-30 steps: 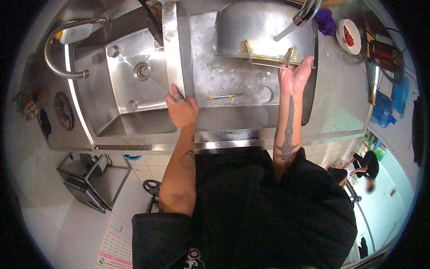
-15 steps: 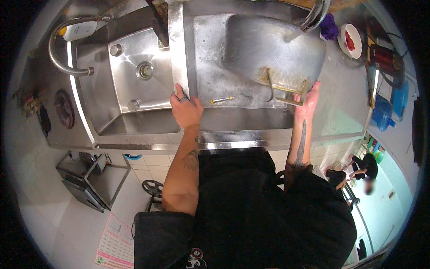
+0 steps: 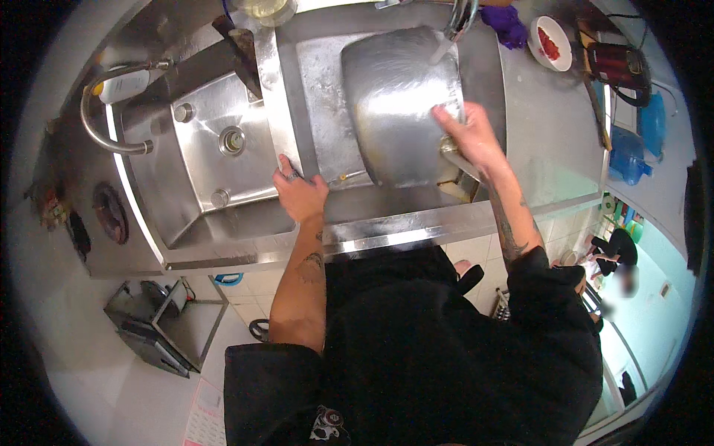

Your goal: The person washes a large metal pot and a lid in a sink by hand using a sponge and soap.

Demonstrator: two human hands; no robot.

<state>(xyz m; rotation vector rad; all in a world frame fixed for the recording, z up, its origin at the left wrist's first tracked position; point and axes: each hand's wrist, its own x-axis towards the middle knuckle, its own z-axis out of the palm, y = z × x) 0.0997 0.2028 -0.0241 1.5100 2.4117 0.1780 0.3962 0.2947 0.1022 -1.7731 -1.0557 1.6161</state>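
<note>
My right hand (image 3: 476, 137) is closed round the bar handle of a large, rounded-rectangular metal pan (image 3: 398, 89). The pan is tilted in the right sink basin (image 3: 320, 89), and its wet surface shines below the tap (image 3: 462, 22). From the tap a stream reaches the pan's upper right part. My left hand (image 3: 301, 195) grips the near end of the metal divider (image 3: 277, 104) between the two basins, thumb to the right and fingers to the left. A thin rod with a yellow end (image 3: 343, 178) lies on the basin floor, partly covered by the pan.
The left basin (image 3: 223, 97) has a drain and a curved tap (image 3: 93, 111) at its left. On the right counter are a white bowl (image 3: 565, 63) of red pieces and a purple cloth (image 3: 506, 28). Another person (image 3: 619, 249) is far off at right.
The pan has turned and shifted left and nearer, now covering part of the rod. My right hand went from supporting its near lower edge to gripping from above. The left hand stays on the divider.
</note>
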